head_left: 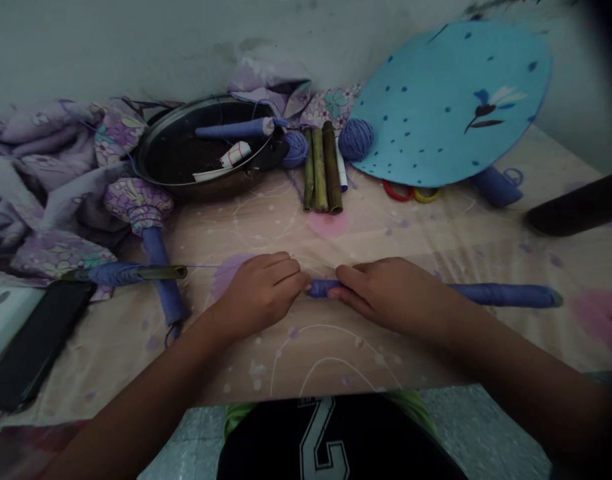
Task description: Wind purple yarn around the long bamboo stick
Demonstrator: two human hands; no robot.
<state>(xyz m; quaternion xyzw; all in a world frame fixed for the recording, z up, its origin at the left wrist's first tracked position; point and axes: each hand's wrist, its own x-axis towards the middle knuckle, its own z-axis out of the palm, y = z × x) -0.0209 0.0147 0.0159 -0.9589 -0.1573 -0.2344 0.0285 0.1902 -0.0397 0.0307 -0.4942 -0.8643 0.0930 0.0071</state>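
Observation:
My right hand (pixel 386 290) is closed around a long stick wrapped in purple-blue yarn (pixel 506 295). The stick lies level across the table, and its left end shows between my two hands. My left hand (pixel 266 290), fingers pinched together, is at that end. A thin strand of yarn (pixel 201 267) runs leftward from my left hand to a short bamboo piece wound with yarn (pixel 119 273). That wound piece rests across a purple-wrapped handle with a floral cloth head (pixel 163 267). The fingertips of my left hand partly hide the strand and the stick's end.
Behind are a dark pan (pixel 186 187) holding a wrapped stick, several bamboo pieces (pixel 320 173), a ball of yarn (pixel 357 139) and a blue oval board (pixel 436 100). Floral cloth (pixel 51 180) and a black phone (pixel 39 343) lie left. A dark cylinder (pixel 576 207) juts in right.

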